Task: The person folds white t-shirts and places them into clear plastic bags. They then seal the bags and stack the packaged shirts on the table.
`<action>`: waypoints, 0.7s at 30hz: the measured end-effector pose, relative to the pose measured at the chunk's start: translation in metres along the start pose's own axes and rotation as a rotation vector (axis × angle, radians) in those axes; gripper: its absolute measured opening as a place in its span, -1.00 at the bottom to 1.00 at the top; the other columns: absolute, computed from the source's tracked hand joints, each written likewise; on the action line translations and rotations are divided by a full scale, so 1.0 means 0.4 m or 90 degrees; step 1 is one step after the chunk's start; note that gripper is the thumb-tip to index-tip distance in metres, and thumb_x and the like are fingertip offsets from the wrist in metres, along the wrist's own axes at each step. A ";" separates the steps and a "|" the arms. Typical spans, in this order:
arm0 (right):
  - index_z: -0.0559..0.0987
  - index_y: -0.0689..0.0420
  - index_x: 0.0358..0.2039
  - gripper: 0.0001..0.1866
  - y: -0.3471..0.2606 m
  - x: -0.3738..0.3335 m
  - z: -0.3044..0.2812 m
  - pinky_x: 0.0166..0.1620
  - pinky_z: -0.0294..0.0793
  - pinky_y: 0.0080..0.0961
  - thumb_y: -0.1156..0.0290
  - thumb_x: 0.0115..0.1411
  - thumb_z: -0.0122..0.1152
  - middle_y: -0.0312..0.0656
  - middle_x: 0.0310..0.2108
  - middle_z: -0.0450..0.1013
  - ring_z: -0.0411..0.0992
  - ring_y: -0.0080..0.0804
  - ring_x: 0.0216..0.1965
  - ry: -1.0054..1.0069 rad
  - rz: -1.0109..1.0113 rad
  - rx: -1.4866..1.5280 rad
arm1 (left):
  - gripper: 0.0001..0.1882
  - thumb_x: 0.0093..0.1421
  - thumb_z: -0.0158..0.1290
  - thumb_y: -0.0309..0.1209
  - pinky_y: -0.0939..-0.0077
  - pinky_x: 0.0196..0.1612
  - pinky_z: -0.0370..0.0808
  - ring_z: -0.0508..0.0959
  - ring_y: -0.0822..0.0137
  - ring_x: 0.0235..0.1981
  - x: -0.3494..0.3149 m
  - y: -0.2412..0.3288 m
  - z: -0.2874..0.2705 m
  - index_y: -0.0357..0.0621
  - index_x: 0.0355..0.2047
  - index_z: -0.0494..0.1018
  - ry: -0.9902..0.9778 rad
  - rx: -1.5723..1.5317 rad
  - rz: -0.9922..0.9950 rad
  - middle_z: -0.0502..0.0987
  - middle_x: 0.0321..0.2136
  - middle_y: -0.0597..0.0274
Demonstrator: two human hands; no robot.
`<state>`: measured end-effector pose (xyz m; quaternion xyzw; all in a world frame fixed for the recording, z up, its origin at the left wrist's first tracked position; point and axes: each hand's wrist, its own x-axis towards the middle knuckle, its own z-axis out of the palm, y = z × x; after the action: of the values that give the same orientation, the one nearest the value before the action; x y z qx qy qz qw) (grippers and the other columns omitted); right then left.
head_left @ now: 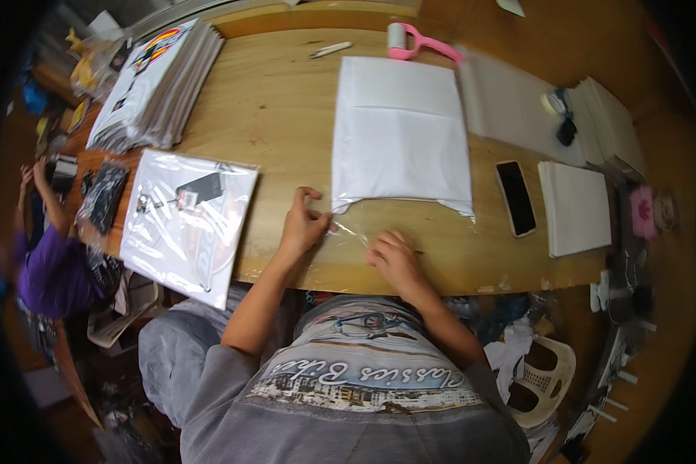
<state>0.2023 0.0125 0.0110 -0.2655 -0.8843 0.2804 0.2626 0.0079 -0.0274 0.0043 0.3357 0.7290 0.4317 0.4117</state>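
A folded white garment [402,147] lies flat on the table in front of me, inside a clear plastic bag [349,230] whose loose end reaches toward my body. At the bag's near left corner, my left hand [305,224] is closed on the film with thumb and fingertips; its index finger is bent above. My right hand [394,259] is curled low over the loose film, fingertips closed at its edge. Creased film stretches between the two hands. Part of the film is hard to see against the wood.
Left, a bagged white garment with a dark tag [189,224] overhangs the table edge, below a stack of bagged garments [158,85]. A pink-handled roller [410,42] and pen [331,50] lie far. Right are a phone [516,199], white sheets [576,209] and clear bags [510,100]. Another person [58,267] sits left.
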 end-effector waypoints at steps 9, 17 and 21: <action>0.54 0.15 -0.63 -0.88 0.113 -0.695 -0.495 -0.18 0.18 -0.25 0.46 -0.18 0.03 -0.18 -0.51 0.43 0.31 -0.27 -0.24 -0.310 0.607 -0.829 | -0.69 -0.07 -0.06 -0.63 0.53 -0.41 0.32 0.45 0.27 -0.50 -0.045 0.016 -0.023 -0.17 -0.28 0.18 -0.114 0.140 0.132 0.45 -0.61 0.17; 0.37 0.17 -0.20 -0.64 0.210 -0.224 -0.455 0.01 0.15 -0.38 0.48 -0.09 -0.12 -0.06 -0.09 0.24 0.18 -0.21 -0.03 -0.168 0.093 -0.546 | -0.74 -0.15 -0.05 -0.58 0.29 -0.16 0.26 0.31 0.09 -0.23 -0.030 0.043 -0.059 -0.17 -0.36 0.30 -0.192 0.591 0.616 0.31 -0.24 0.02; 0.37 0.09 -0.19 -0.66 0.277 -0.074 -0.419 0.08 0.07 -0.40 0.46 -0.05 -0.14 -0.06 0.00 0.13 0.09 -0.23 0.05 -0.284 -0.187 -0.394 | -0.79 -0.09 -0.09 -0.50 0.30 -0.06 0.24 0.25 0.06 -0.07 0.008 0.049 -0.064 -0.20 -0.37 0.30 -0.282 0.622 0.769 0.26 -0.13 -0.02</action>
<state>0.3621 0.1318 0.0492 -0.1355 -0.9907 0.0112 0.0095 -0.0137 -0.0258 0.0283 0.8916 0.4293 0.1356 0.0487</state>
